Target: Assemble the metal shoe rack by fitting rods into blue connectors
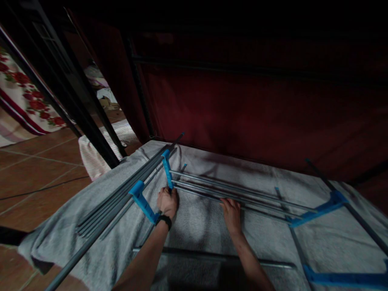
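Currently my left hand (167, 201) grips the blue connector (166, 169) — my right hand (231, 211) lies flat, fingers extended, on the metal rods (236, 190) over the grey blanket (200, 218).

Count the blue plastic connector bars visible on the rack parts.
4. One blue plastic connector bar at the left hand; one left of it; one at right; one bottom right. Darkness may hide more.

I see a dim room: a dark red curtain (257, 105) across the far side, terracotta floor tiles (33, 173) at left, and a floral bedspread (21, 97) far left.
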`<state>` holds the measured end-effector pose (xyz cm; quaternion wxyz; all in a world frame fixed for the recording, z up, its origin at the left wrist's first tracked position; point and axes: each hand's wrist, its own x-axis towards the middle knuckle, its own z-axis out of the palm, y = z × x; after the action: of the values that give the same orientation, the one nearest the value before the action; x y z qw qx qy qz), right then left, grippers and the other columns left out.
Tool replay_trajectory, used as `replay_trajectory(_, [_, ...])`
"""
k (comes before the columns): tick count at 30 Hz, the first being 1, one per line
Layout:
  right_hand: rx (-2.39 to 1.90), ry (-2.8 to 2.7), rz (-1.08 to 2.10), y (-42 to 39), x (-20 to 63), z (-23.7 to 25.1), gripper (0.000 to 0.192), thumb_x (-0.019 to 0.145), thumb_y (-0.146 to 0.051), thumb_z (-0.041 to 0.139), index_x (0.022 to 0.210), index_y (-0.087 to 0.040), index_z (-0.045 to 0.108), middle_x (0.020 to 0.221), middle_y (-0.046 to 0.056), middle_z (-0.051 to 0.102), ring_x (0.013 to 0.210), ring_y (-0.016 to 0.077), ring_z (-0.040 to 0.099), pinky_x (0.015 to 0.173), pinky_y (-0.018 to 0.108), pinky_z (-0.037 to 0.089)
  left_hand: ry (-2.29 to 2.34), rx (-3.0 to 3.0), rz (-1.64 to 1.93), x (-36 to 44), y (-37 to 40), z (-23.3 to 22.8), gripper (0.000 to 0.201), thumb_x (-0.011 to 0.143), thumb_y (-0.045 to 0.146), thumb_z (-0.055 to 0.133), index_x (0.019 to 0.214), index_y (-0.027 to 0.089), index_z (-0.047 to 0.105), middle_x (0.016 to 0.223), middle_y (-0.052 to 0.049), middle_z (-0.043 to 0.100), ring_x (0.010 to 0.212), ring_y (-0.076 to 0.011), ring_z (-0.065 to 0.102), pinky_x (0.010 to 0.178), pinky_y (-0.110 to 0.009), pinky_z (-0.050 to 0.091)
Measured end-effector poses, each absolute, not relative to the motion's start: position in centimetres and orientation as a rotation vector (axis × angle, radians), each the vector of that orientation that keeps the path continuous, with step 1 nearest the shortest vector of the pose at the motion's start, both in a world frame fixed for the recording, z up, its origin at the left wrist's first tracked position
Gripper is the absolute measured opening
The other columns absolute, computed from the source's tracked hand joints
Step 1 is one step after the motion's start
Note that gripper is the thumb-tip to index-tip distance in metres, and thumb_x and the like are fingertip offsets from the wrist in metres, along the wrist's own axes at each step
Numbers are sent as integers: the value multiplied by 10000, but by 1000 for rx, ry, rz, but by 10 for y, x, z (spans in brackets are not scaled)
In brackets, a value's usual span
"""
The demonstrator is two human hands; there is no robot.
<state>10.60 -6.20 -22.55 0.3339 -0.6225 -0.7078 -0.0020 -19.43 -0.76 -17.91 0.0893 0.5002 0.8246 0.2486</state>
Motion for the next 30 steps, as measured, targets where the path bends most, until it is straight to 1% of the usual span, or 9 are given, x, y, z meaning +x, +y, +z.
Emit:
replay_trajectory(7, [-1616, -1857, 14, -61, 108, -229, 277, 992, -185, 547, 1167, -264, 747, 1093, 71, 741, 1077, 247, 654, 965, 413, 451, 2484, 1524, 661, -192, -9, -176, 360, 1019, 372, 481, 1156, 144, 724, 1166, -173, 708, 1091, -327, 636, 834, -387, 448])
replay_trajectory(12, [-1623, -1859, 8, -63, 108, -228, 258, 995, -204, 557, 1156, -249, 753, 1069, 78, 739, 1042, 246, 652, 942, 412, 456, 2495, 1520, 653, -190, -10, -175, 350, 1022, 363, 478, 1155, 145, 717, 1151, -164, 702, 1078, -309, 629, 848, -382, 445])
replay_trajectory(17, [-1625, -1879, 32, -65, 108, -226, 271, 993, -192, 548, 1158, -258, 752, 1036, 67, 738, 1017, 238, 653, 913, 400, 453, 2486, 1530, 643, -190, -10, -175, 305, 997, 322, 520, 1166, 150, 707, 1178, -150, 696, 1082, -298, 613, 849, -373, 436])
replay_trajectory(22, [-1602, -1861, 54, -64, 108, -227, 293, 991, -202, 527, 1167, -263, 754, 1039, 67, 740, 1020, 241, 657, 924, 410, 451, 2500, 1527, 641, -190, -10, -176, 294, 1005, 331, 507, 1149, 169, 706, 1174, -137, 694, 1088, -293, 608, 864, -362, 431])
replay_trajectory(25, [-1592, -1847, 62, -63, 108, -229, 302, 990, -207, 513, 1157, -270, 757, 1039, 71, 741, 1017, 243, 656, 922, 416, 449, 2501, 1541, 641, -190, -10, -176, 314, 1019, 343, 487, 1145, 157, 705, 1138, -144, 691, 1069, -287, 607, 867, -364, 434])
replay_trajectory(30, [-1569, -1835, 83, -63, 109, -230, 293, 1001, -218, 508, 1149, -257, 758, 1023, 70, 741, 1033, 244, 648, 940, 422, 437, 2502, 1558, 641, -189, -11, -176, 333, 1020, 330, 487, 1177, 131, 702, 1154, -161, 684, 1065, -291, 609, 878, -370, 442])
